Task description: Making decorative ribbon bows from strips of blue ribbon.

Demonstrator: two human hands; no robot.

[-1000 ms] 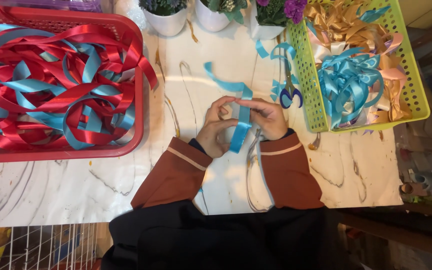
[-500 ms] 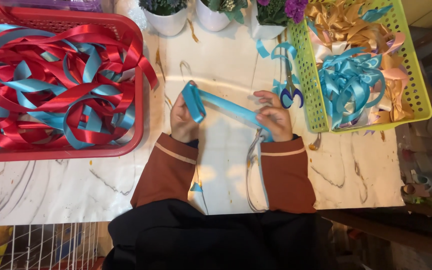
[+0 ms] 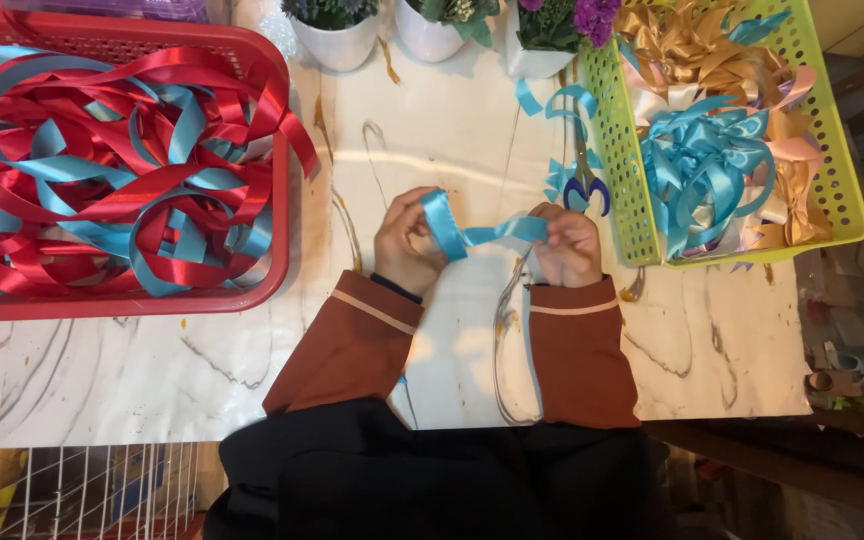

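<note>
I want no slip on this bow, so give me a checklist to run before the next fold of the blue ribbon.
1. Left hand grips the blue ribbon at its loop: ok.
2. Right hand pinches the other end: ok.
3. Ribbon between the hands hangs free of the white table: ok.
4. Ribbon flat, no twist: cannot tell; it seems to turn near the middle.
5. Scissors within reach, beside the green basket: ok.
6. Spare ribbon in the red basket untangled: not ok, red and blue lengths lie jumbled.
</note>
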